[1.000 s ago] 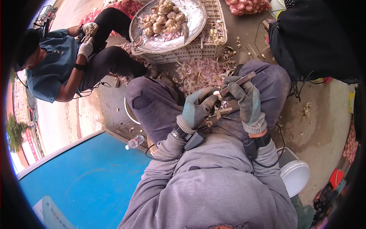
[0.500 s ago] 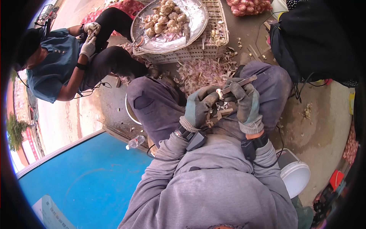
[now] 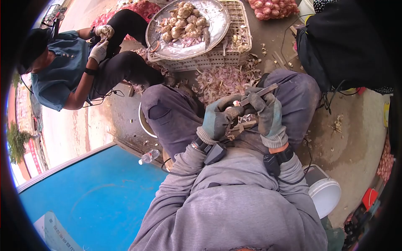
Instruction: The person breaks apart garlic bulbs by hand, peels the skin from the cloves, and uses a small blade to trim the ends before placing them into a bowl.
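Both my hands wear dark, dirty gloves and meet above my lap. My left hand is closed round a small whitish-pink garlic clove, partly hidden by the fingers. In my right hand is a narrow knife, gripped by its dark length, its near end beside the clove. Below the hands lies a short wooden piece among loose peel. Farther off, a round metal tray holds a heap of garlic bulbs.
The tray rests on a plastic crate, with peelings before it. At left sits a co-worker in gloves. A blue board, a bottle, a white bucket and a black-clad shape surround me.
The knife has shifted slightly left and its angle has changed a little. My fingers have moved around the clove, which now shows pinkish. The co-worker's hands have moved slightly.
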### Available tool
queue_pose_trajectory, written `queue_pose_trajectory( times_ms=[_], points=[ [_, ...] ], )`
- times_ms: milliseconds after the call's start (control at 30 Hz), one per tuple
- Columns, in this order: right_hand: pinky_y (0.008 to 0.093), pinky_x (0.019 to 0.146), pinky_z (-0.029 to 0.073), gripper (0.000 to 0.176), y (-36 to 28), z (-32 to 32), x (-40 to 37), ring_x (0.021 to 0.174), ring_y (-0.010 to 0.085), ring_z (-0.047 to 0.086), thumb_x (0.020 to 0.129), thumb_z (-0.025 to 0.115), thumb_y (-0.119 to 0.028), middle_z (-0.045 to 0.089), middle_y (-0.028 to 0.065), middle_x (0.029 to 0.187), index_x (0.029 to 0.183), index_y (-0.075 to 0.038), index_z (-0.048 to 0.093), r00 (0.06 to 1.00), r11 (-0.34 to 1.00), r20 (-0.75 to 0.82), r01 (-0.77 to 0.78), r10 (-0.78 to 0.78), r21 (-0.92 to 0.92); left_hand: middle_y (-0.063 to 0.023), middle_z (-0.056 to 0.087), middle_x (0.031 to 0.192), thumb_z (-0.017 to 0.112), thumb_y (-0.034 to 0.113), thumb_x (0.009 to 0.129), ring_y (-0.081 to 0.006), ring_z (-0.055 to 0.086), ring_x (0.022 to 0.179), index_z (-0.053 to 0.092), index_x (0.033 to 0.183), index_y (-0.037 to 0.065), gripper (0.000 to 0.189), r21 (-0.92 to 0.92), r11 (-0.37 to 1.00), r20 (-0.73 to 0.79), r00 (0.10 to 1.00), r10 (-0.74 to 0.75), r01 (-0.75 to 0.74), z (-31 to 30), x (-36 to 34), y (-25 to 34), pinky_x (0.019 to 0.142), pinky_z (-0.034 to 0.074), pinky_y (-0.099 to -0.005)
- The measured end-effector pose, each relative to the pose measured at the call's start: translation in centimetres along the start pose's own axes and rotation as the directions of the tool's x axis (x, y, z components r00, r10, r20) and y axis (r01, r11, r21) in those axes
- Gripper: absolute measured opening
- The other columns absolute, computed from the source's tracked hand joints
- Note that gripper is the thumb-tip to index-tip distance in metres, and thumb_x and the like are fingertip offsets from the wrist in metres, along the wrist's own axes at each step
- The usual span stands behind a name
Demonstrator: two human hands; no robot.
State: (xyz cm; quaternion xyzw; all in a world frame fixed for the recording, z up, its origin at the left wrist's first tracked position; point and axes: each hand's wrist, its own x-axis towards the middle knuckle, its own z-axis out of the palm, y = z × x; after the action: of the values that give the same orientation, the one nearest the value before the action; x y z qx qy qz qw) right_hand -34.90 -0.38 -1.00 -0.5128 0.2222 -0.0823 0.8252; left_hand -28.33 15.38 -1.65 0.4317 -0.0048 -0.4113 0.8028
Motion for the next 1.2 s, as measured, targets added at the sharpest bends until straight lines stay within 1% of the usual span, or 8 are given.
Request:
queue_pose_trajectory(
  times_ms=[233,300,467,733,900,1033,1100,1200],
  points=[
    [0.0226,0.064,0.057,0.039,0.5,-2.8,0.6,0.074,0.0107,0.069,0.097,0.069,-0.028,0.071,0.0064,0.093,0.12,0.003,0.067,0.997,0.997,-0.082,0.015,-0.009,0.07,-0.0046,0.07,0.09,0.069,0.008,0.093,-0.0066,0.058,0.069,0.068,0.122,-0.002,0.03,0.416,0.904,-0.036,0.991,0.125,-0.099,-0.8,0.3,-0.3,0.061,0.047,-0.022],
    [0.0214,0.065,0.056,0.036,-0.9,-2.5,0.3,0.073,0.0093,0.068,0.099,0.066,-0.027,0.071,0.0058,0.094,0.121,0.002,0.067,0.993,0.993,-0.112,0.03,-0.042,-0.111,-0.0025,0.07,0.092,0.07,0.008,0.093,-0.005,0.057,0.071,0.07,0.121,-0.001,0.029,0.523,0.846,-0.055,0.986,0.156,-0.105,-0.5,0.2,-0.3,0.063,0.046,-0.0211],
    [0.027,0.079,0.057,0.029,0.1,-1.4,-0.4,0.092,0.0137,0.069,0.099,0.064,-0.011,0.071,0.0074,0.103,0.123,0.006,0.063,0.987,0.941,0.041,0.158,-0.152,-0.298,-0.0006,0.069,0.097,0.073,0.006,0.091,-0.0044,0.056,0.075,0.07,0.121,0.0,0.031,0.671,0.717,0.006,0.969,0.249,-0.188,-1.1,0.7,-1.4,0.068,0.048,-0.0213],
    [0.0263,0.08,0.056,0.025,0.0,-0.5,-0.6,0.092,0.0128,0.068,0.099,0.064,-0.008,0.07,0.0068,0.104,0.121,0.005,0.063,0.998,0.972,0.034,0.051,-0.044,-0.23,-0.0041,0.069,0.093,0.077,0.005,0.087,-0.0084,0.058,0.075,0.07,0.119,0.001,0.034,0.744,0.633,0.014,0.952,0.305,-0.214,-1.3,0.5,-1.9,0.068,0.05,-0.0259],
    [0.0264,0.077,0.056,0.024,-0.9,-0.7,-0.5,0.09,0.0138,0.069,0.1,0.064,-0.01,0.07,0.0075,0.1,0.119,0.005,0.063,0.998,0.963,0.049,0.043,-0.032,-0.265,-0.007,0.068,0.088,0.079,0.005,0.084,-0.0132,0.063,0.076,0.069,0.123,0.004,0.04,0.882,0.295,0.24,0.889,0.391,-0.367,-1.2,0.4,-0.8,0.068,0.051,-0.0294],
    [0.026,0.072,0.055,0.024,-0.7,-1.2,-0.3,0.088,0.0136,0.069,0.101,0.063,-0.013,0.07,0.0062,0.096,0.118,0.005,0.063,0.998,0.985,0.054,0.021,-0.011,-0.174,-0.0065,0.069,0.09,0.078,0.005,0.086,-0.0134,0.063,0.078,0.068,0.125,0.005,0.04,0.877,0.282,0.272,0.886,0.377,-0.389,-0.8,0.1,-0.5,0.069,0.052,-0.0299],
    [0.026,0.071,0.055,0.023,-0.4,-1.4,-0.1,0.086,0.013,0.069,0.101,0.063,-0.012,0.07,0.0055,0.095,0.117,0.004,0.064,0.999,0.984,0.047,0.02,-0.012,-0.179,-0.0044,0.07,0.095,0.076,0.004,0.089,-0.012,0.063,0.08,0.067,0.125,0.003,0.037,0.728,0.599,0.142,0.929,0.343,-0.333,-0.6,0.0,-0.9,0.07,0.052,-0.029],
    [0.0257,0.071,0.055,0.023,1.3,-2.2,0.2,0.081,0.011,0.065,0.1,0.064,-0.012,0.07,0.0047,0.094,0.117,0.003,0.065,0.999,0.961,0.039,0.022,-0.011,-0.276,-0.0042,0.07,0.098,0.069,0.007,0.095,-0.0084,0.061,0.081,0.066,0.127,0.001,0.033,0.659,0.631,0.186,0.901,0.391,-0.409,-1.2,0.8,-0.7,0.068,0.051,-0.0251]
  ],
)
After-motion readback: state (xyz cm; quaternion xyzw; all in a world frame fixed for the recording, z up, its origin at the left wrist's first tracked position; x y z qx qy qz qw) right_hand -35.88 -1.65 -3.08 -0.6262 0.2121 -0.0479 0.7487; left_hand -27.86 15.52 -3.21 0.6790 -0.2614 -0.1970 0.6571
